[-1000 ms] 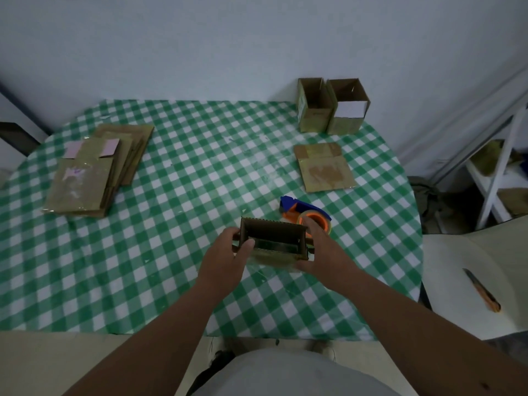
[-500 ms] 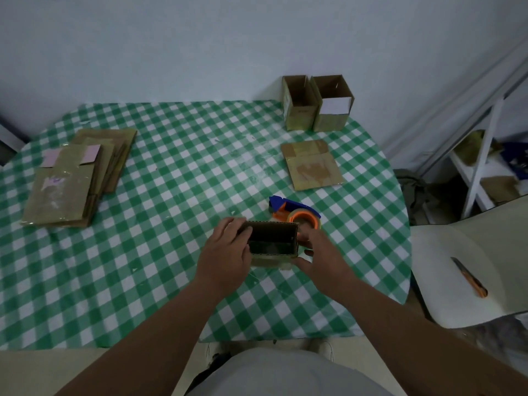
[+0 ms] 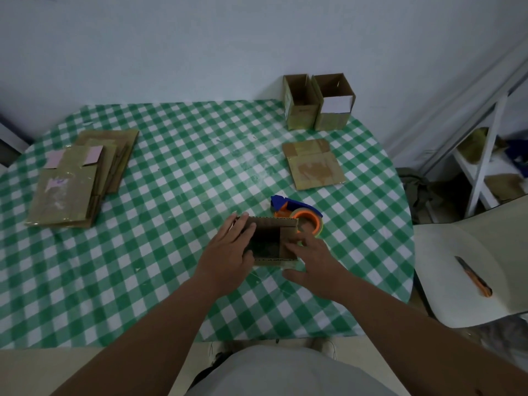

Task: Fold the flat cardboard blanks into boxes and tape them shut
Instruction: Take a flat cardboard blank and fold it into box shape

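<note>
A small brown cardboard box [image 3: 273,223] stands open-topped on the green checked table [image 3: 171,201], near the front edge. My left hand [image 3: 228,252] lies over its left side, straight fingers pressing the left flap inward. My right hand [image 3: 313,260] presses the right flap [image 3: 287,234] down with its fingertips, thumb spread at the near side. The dark inside of the box shows between the hands. A tape dispenser [image 3: 310,221] with an orange roll and blue handle lies just behind the box, touching nothing of my hands.
A stack of flat blanks [image 3: 71,178] lies at the left. One flat blank [image 3: 314,164] lies at the right, with two upright open boxes [image 3: 317,101] behind it. A white chair [image 3: 457,252] holding an orange utility knife [image 3: 474,277] stands at the right, beside a white shelf [image 3: 485,167].
Both hands have shifted from gripping the box's sides to pushing its side flaps inward. The box has been set lower on the table and the view has tilted a little.
</note>
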